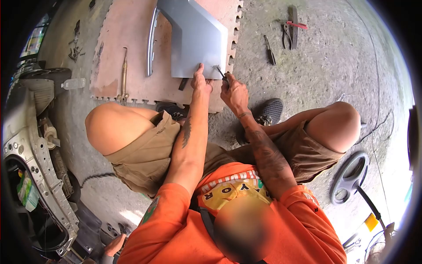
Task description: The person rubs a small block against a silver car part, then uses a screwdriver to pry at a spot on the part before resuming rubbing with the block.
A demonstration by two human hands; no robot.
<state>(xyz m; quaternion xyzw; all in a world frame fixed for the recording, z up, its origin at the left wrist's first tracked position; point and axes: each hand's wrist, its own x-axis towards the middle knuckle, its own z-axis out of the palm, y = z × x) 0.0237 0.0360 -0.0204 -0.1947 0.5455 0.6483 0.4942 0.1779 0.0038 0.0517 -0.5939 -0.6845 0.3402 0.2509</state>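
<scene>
A silver car fender panel [195, 44] lies on the pink foam mat. My left hand [200, 82] grips its near edge, the thumb on top and the fingers partly hidden beneath. In my right hand [235, 93] is a thin-shafted tool [221, 71] with a dark handle, which looks like a screwdriver. Its tip meets the panel near the close right corner, at a small mark on the surface. Just left of my left hand, a dark flat piece [183, 84] pokes out by the panel's edge.
Under the panel is a foam mat [115, 35] with a brass-coloured hooked tool [125, 72]. Pliers [287, 36] and a dark-handled tool [270, 50] lie on the concrete at right. A plastic bottle [73, 83] and car body parts [39, 185] are at left; a grey oval-headed stand [350, 178] is at right.
</scene>
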